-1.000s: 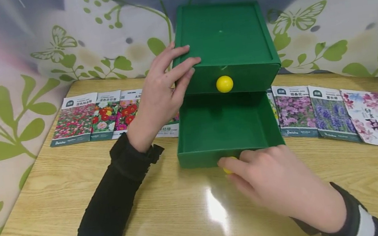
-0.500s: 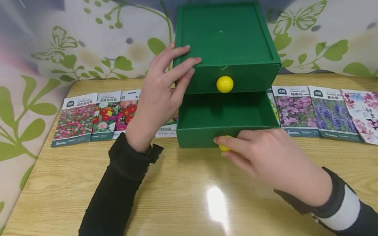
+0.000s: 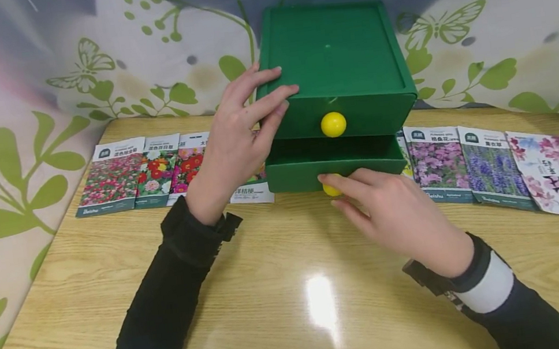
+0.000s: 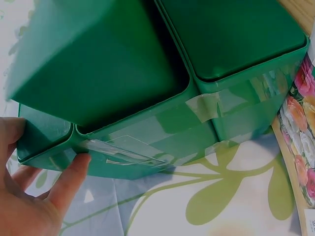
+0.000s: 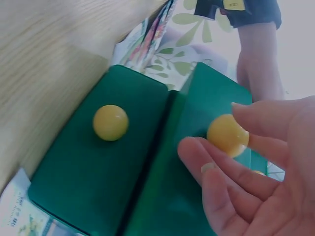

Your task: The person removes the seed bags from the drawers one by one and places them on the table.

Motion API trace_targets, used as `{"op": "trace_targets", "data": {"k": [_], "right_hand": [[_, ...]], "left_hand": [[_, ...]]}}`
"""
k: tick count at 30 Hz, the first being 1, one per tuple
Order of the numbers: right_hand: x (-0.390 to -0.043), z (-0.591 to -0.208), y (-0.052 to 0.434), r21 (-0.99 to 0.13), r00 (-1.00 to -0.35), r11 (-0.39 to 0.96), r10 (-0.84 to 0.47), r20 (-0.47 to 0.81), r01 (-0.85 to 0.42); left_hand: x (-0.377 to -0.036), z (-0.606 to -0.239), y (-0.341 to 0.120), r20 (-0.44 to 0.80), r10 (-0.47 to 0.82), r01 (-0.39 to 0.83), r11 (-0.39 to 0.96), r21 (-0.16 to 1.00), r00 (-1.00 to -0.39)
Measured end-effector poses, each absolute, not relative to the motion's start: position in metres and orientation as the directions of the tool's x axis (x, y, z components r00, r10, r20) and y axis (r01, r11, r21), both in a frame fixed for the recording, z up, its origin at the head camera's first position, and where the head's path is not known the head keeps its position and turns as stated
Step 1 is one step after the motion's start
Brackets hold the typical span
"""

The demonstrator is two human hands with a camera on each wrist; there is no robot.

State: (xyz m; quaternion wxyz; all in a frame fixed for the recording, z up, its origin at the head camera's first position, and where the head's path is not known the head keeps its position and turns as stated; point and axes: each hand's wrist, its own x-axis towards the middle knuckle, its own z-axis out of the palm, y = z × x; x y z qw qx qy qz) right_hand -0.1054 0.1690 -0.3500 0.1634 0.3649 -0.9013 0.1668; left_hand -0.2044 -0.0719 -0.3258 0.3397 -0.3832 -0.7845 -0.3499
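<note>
So the lower drawer [image 3: 333, 169] of the green drawer box [image 3: 334, 63] is sticking out just a little at the front, only a thin strip of its inside showing. The right hand [image 3: 394, 213] is right at the drawer's front with its fingers curled around the lower yellow knob [image 3: 332, 187]; in the right wrist view the thumb and fingers clearly close in on that knob [image 5: 227, 135]. The upper yellow knob [image 3: 333, 124] sits untouched on the top drawer's face, directly above it.

The left hand [image 3: 238, 139] is on the box's left front corner, fingers spread and fairly straight, laid over the top edge and down the side. From the left wrist view the thumb and a fingertip press against the corner of the box [image 4: 147, 98], and there's clear tape on its side wall.

The box stands toward the back of the wooden bench [image 3: 284, 302]. Flat on the bench on both sides are seed packets: a row to the left [image 3: 143, 171] with red and pink flower pictures, partly behind the left hand, and a row to the right [image 3: 488, 166] with purple flowers, the innermost one touching or just beside the box. Behind it all hangs a leaf-and-butterfly cloth [image 3: 89, 75].
</note>
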Motion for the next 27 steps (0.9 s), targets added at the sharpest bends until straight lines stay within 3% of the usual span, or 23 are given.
{"op": "trace_targets", "data": {"k": [14, 27], "right_hand": [[-0.118, -0.365, 0.174, -0.328, -0.782, 0.711, -0.55, 0.292, -0.622], [-0.125, -0.371, 0.176, -0.392, -0.813, 0.712, -0.513, 0.277, -0.583]], "left_hand": [[-0.203, -0.326, -0.073, 0.774, 0.376, 0.823, 0.476, 0.31, -0.509], [-0.203, -0.326, -0.072, 0.775, 0.371, 0.824, 0.469, 0.318, -0.511]]}}
